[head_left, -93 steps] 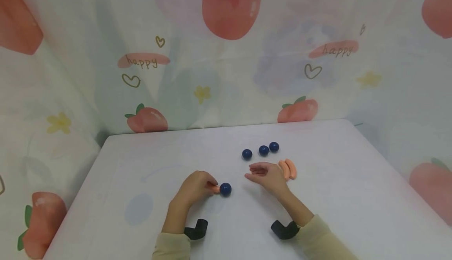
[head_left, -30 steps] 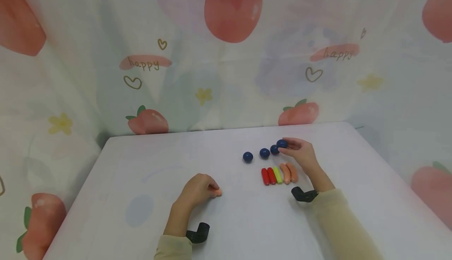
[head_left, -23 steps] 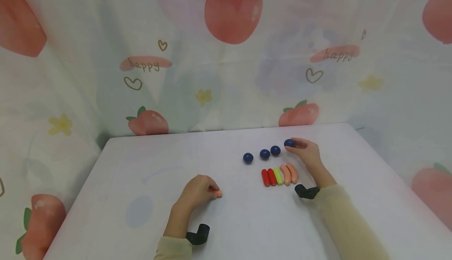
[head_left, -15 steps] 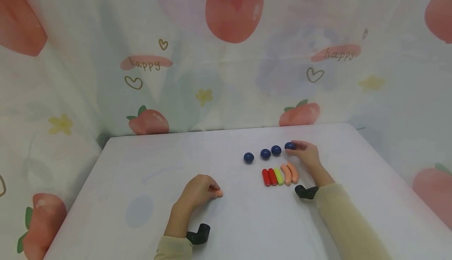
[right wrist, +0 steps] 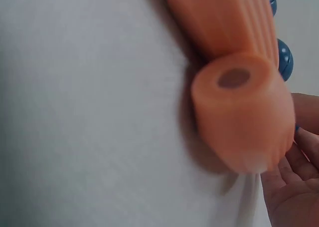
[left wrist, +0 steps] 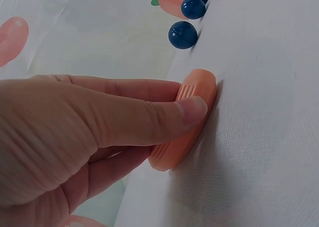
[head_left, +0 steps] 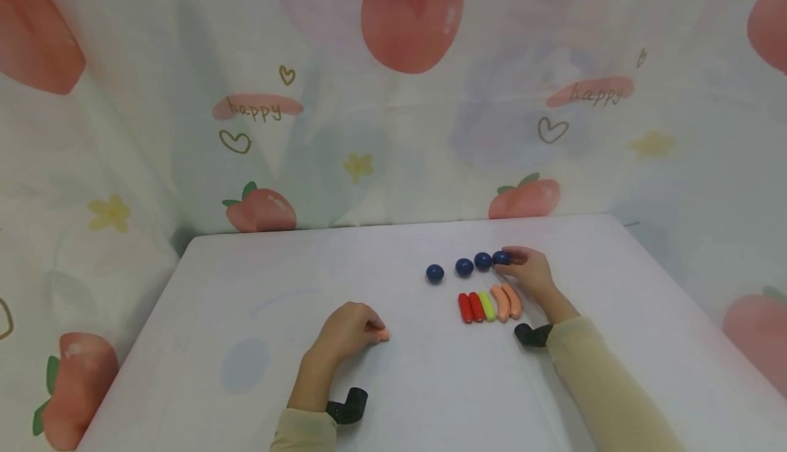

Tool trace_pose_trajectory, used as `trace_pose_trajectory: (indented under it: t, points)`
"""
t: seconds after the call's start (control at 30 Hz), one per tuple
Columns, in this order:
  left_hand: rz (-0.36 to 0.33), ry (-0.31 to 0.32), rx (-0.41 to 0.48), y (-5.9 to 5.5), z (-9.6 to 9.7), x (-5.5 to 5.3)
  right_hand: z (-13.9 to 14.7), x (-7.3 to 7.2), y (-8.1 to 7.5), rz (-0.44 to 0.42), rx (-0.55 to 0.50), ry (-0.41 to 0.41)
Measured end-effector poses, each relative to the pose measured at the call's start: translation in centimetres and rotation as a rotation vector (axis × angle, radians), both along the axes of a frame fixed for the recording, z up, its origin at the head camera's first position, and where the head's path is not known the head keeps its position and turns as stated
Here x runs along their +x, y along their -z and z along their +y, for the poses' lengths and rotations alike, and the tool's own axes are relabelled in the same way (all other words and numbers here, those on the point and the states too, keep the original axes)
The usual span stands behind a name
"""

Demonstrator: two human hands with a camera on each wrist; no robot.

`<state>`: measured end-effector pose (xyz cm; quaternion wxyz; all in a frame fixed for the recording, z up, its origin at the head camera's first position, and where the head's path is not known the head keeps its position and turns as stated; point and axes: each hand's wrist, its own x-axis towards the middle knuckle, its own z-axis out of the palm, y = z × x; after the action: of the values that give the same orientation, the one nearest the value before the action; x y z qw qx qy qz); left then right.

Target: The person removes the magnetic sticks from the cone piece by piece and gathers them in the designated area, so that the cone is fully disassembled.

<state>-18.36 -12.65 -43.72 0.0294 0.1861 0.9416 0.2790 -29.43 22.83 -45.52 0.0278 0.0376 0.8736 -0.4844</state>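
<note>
My left hand pinches a ridged orange toy sausage between thumb and fingers, down at the tabletop left of centre. In the left wrist view the thumb lies across its near side. My right hand holds a dark blue ball by its right side, at the right end of a row. Left of it are three more blue balls, a right one, a middle one and a left one standing apart. In the right wrist view the fingers are partly hidden behind an orange sausage.
In front of the balls lie two red sticks, a yellow-green stick and two curved orange sausages, side by side. They rest on a white tabletop. A fruit-print cloth hangs behind it.
The right hand has carried a blue ball from beside the left hand to the row's right end, lately lowering it beside its neighbour. The left hand stays put, still pinching the sausage.
</note>
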Motion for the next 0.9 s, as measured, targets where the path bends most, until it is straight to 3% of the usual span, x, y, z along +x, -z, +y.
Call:
trace_pose_trajectory:
  t: [0.37, 0.9]
  points:
    - [0.005, 0.001, -0.001, 0.0, 0.0, 0.0, -0.3, 0.1, 0.0, 0.023, -0.029, -0.033]
    - [0.029, 0.015, -0.067, 0.1, 1.2, 0.1, 0.4, 0.3, 0.0, -0.01, -0.051, 0.002]
